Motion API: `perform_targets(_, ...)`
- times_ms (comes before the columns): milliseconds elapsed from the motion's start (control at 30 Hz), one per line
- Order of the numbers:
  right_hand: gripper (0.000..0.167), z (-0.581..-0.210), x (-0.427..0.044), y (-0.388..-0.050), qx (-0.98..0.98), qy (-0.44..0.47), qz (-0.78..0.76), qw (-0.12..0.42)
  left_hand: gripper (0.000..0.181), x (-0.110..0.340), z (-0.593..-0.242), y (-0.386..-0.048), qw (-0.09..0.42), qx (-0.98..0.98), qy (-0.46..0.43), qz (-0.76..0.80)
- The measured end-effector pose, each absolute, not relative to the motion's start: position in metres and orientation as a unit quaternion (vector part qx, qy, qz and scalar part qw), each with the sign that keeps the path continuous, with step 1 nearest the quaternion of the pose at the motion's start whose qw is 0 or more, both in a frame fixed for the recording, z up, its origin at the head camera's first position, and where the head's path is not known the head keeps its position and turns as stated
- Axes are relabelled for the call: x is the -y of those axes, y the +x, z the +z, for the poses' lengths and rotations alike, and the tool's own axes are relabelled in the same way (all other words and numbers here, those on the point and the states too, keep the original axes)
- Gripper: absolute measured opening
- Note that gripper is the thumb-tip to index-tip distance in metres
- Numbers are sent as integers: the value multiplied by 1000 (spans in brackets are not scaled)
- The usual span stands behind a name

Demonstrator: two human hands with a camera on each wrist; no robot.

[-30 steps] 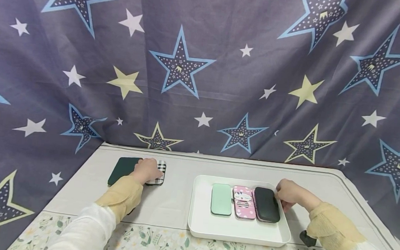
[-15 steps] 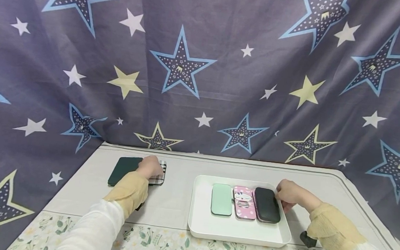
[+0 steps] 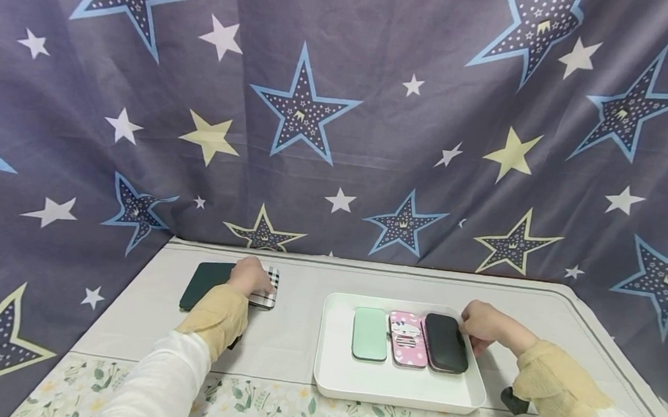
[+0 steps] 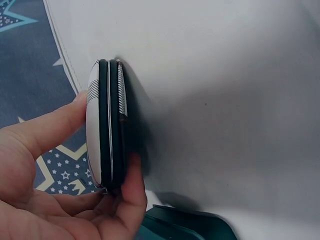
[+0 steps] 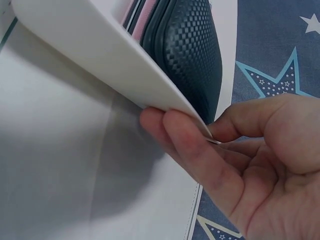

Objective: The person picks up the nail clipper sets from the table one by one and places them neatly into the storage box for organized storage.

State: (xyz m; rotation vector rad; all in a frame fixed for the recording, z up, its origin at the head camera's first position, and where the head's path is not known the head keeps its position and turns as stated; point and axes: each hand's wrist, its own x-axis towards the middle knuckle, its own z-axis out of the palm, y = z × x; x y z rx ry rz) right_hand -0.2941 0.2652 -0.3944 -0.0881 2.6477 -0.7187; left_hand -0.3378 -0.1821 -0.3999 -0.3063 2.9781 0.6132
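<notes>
My left hand (image 3: pixel 252 276) holds a slim plaid case (image 4: pixel 104 125) by its edges, thumb on one face and fingers curled under the other. In the left wrist view the case stands edge-on, its dark seam showing. Just left of that hand lies a dark green case (image 3: pixel 203 284), partly hidden by my wrist. My right hand (image 3: pixel 481 324) pinches the rim of the white tray (image 3: pixel 380 388) at its right side. Inside the tray, side by side, are a mint green case (image 3: pixel 370 333), a pink cat-print case (image 3: pixel 409 339) and a black woven-textured case (image 5: pixel 192 55).
A pale table mat (image 3: pixel 292 344) with a floral front strip (image 3: pixel 293 407) covers the table. Behind it hangs a star-printed curtain (image 3: pixel 341 129). A small dark object (image 3: pixel 514 401) is by my right wrist.
My left hand has moved slightly to the right and away from me, taking a firmer hold around the plaid case. The right hand and the tray stay in place.
</notes>
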Motion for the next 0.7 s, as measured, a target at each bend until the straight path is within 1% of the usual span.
perform_targets(100, 31, -395, -265, -294, -946, -30, -258, 195, 71, 185, -401, -339, 47, -974, -97, 202)
perform_targets(267, 33, -394, -265, -294, -945, -30, -261, 195, 47, 190, -401, -341, 47, -964, -106, 240)
perform_targets(333, 33, -393, -265, -294, -945, -31, -262, 195, 40, 192, -401, -341, 46, -956, -116, 264)
perform_targets(700, 29, -395, -266, -295, -943, -28, -266, 197, 28, 199, -407, -346, 46, -936, -116, 328)
